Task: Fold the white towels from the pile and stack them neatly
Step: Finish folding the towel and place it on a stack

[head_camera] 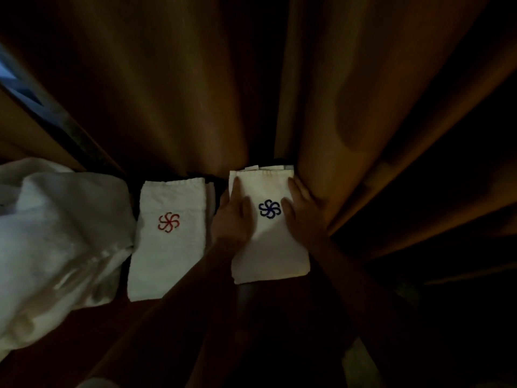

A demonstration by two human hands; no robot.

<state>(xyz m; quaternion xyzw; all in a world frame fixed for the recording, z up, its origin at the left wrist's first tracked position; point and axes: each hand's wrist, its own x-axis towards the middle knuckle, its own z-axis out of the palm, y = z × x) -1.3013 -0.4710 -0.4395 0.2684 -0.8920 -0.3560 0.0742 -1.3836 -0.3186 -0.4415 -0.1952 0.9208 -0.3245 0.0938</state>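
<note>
On blue-logo towel (pixel 268 247) | left hand (pixel 233 217), right hand (pixel 303 217) | fingers (pixel 237 189) flat, holding nothing

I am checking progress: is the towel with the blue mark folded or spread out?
Folded. The blue-mark towel lies as a neat rectangle with layered edges at its far end, both hands flat on it.

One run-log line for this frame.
left hand: flat on blue-emblem towel | right hand: flat on same towel | red-emblem towel: folded beside | unfolded pile: left
</note>
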